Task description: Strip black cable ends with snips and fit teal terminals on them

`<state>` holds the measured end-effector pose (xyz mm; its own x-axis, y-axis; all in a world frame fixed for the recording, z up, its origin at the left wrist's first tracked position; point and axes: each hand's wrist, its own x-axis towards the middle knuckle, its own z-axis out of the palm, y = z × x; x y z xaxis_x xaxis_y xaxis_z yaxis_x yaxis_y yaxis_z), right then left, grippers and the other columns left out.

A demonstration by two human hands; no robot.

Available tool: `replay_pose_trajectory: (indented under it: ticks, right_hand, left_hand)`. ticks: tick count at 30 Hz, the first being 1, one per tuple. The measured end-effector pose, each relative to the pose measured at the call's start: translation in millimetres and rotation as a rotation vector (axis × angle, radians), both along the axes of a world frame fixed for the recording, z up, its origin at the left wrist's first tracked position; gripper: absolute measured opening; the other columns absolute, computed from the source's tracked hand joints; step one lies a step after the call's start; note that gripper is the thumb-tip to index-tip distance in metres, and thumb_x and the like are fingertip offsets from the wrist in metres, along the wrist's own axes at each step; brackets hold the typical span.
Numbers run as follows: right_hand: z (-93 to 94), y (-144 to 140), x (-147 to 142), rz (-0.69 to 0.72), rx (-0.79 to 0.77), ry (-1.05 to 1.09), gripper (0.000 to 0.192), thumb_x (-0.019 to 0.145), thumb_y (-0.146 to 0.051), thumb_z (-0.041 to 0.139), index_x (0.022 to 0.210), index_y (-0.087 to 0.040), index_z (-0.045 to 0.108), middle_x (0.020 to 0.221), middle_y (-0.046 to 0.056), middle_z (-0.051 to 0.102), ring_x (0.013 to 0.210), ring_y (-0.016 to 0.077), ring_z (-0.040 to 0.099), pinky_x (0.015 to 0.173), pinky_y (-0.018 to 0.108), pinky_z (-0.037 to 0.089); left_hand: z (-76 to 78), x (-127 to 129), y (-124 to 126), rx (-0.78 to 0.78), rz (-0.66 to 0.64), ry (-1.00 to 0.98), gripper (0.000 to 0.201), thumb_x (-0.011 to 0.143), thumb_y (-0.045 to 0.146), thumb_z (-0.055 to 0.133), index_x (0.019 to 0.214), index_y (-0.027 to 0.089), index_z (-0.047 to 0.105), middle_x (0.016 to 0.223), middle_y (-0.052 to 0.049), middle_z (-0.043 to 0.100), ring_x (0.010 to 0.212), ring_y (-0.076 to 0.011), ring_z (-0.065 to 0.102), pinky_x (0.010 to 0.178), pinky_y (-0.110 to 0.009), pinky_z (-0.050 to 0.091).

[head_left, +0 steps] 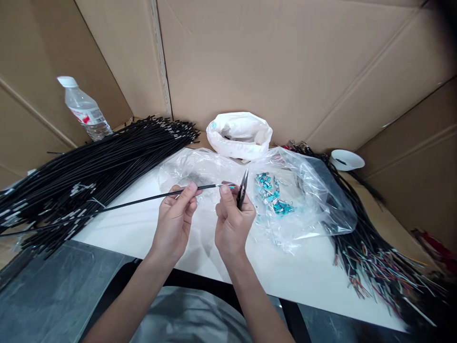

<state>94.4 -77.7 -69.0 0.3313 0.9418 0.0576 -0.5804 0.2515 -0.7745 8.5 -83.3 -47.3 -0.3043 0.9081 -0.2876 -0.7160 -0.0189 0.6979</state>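
Observation:
My left hand [177, 219] pinches a long black cable [143, 199] a little short of its end. The cable runs off to the left, over a bundle of similar cables. At its stripped tip, thin coloured wires [230, 186] lie between the thumb and fingers of my right hand [233, 214]. That hand also holds a small pair of dark-handled snips [243, 189], its pointed blades sticking up past the fingers. Both hands are closed, close together above the white table [210, 264]. Part of the snips is hidden in my palm.
Black cables [117, 157] are heaped at left beside a water bottle [87, 112]. A white bag [239, 138] stands at the back. Clear plastic [321, 209] holds teal scraps [273, 193]. Cables with bared coloured wires [378, 267] and a white bowl [347, 160] are at right. Cardboard walls surround the table.

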Motion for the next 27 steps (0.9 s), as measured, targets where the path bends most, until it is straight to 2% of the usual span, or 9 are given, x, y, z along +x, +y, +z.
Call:
replay_pose_trajectory:
  ticks: [9, 14, 16, 19, 21, 24, 27]
  right_hand:
    - [-12.0, -3, 7, 0.005, 0.038, -0.178, 0.024, 0.082, -0.039, 0.080, 0.092, -0.018, 0.076, 0.060, -0.007, 0.040, 0.051, 0.0064, 0.027, 0.047, 0.024, 0.023]
    - [-9.0, -2, 12, 0.025, 0.020, -0.158, 0.026, 0.081, -0.041, 0.080, 0.078, -0.018, 0.067, 0.057, -0.009, 0.033, 0.048, 0.0059, 0.021, 0.044, 0.024, 0.018]
    - [-6.7, -3, 11, 0.021, 0.009, -0.122, 0.028, 0.081, -0.040, 0.080, 0.074, -0.018, 0.063, 0.058, -0.009, 0.030, 0.048, 0.0057, 0.019, 0.043, 0.024, 0.016]
    - [-4.7, -5, 10, 0.020, -0.013, -0.099, 0.031, 0.081, -0.038, 0.080, 0.071, -0.019, 0.058, 0.059, -0.009, 0.029, 0.048, 0.0055, 0.018, 0.042, 0.024, 0.016]
    - [-4.5, -6, 9, 0.022, -0.027, -0.103, 0.032, 0.080, -0.039, 0.080, 0.070, -0.019, 0.057, 0.059, -0.009, 0.029, 0.048, 0.0055, 0.018, 0.042, 0.024, 0.016]
    - [-4.1, -8, 9, 0.032, -0.029, -0.123, 0.031, 0.081, -0.039, 0.080, 0.072, -0.019, 0.058, 0.058, -0.009, 0.027, 0.048, 0.0057, 0.018, 0.042, 0.024, 0.015]
    - [-2.2, -9, 10, 0.044, 0.002, -0.135, 0.031, 0.081, -0.038, 0.080, 0.071, -0.019, 0.058, 0.057, -0.010, 0.025, 0.048, 0.0058, 0.017, 0.042, 0.024, 0.014]
  left_hand:
    - [-0.2, -1, 0, -0.038, -0.054, 0.050, 0.048, 0.048, 0.033, 0.101, 0.068, 0.013, 0.063, 0.062, 0.004, 0.066, 0.049, -0.0001, 0.054, 0.045, -0.003, 0.046]
    - [-6.6, 0, -4, 0.118, -0.047, 0.274, 0.044, 0.063, 0.039, 0.095, 0.065, 0.016, 0.058, 0.062, 0.003, 0.064, 0.066, -0.0080, 0.067, 0.053, -0.008, 0.052]
    - [-9.7, 1, -4, 0.196, -0.008, 0.333, 0.039, 0.067, 0.039, 0.093, 0.069, 0.016, 0.061, 0.070, 0.002, 0.069, 0.075, -0.0106, 0.071, 0.063, -0.012, 0.057]
    - [-13.3, 3, -2, 0.250, 0.007, 0.314, 0.033, 0.071, 0.036, 0.092, 0.081, 0.017, 0.068, 0.094, -0.003, 0.078, 0.087, -0.0128, 0.074, 0.079, -0.018, 0.060]
    - [-14.9, 3, 2, 0.241, 0.003, 0.299, 0.033, 0.070, 0.037, 0.092, 0.083, 0.016, 0.070, 0.095, -0.004, 0.079, 0.082, -0.0116, 0.074, 0.077, -0.018, 0.060]
    - [-16.1, 3, 7, 0.215, 0.020, 0.309, 0.036, 0.067, 0.041, 0.093, 0.077, 0.014, 0.071, 0.083, -0.003, 0.077, 0.068, -0.0081, 0.071, 0.066, -0.014, 0.058]
    - [-16.6, 2, 9, 0.212, 0.060, 0.329, 0.039, 0.065, 0.043, 0.094, 0.073, 0.013, 0.070, 0.076, -0.001, 0.074, 0.064, -0.0078, 0.069, 0.062, -0.013, 0.057]
